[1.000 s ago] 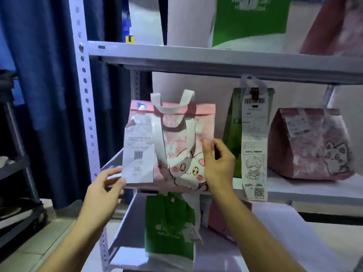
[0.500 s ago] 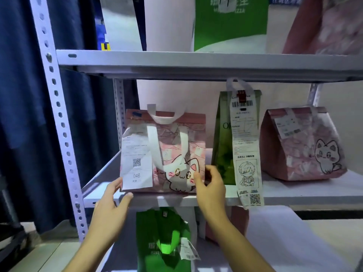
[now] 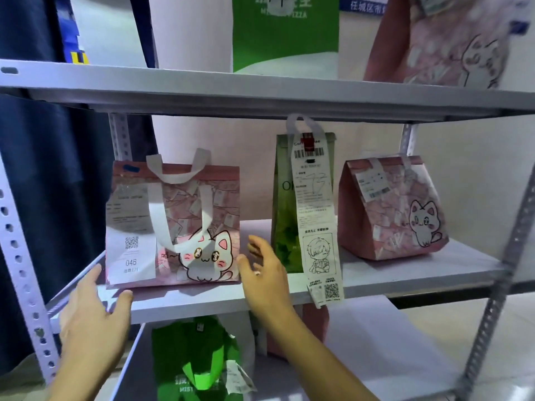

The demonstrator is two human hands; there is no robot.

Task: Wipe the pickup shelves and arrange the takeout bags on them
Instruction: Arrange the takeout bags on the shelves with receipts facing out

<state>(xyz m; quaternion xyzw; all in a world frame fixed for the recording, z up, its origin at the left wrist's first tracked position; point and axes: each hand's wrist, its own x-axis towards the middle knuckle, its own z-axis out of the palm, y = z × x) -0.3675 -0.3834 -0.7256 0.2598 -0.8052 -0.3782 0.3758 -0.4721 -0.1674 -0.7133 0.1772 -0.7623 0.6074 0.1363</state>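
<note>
Now the pink cat-print takeout bag (image 3: 173, 224) stands upright on the middle shelf (image 3: 405, 273), near its left front corner, with a receipt (image 3: 130, 235) marked 046 on its face. Both hands are open and hold nothing: the left hand (image 3: 95, 316) spreads just below the bag's lower left corner, the right hand (image 3: 266, 276) just beside its right edge. Right of that bag stand a green bag (image 3: 285, 215) with a long hanging receipt (image 3: 315, 215), then another pink cat bag (image 3: 390, 209).
</note>
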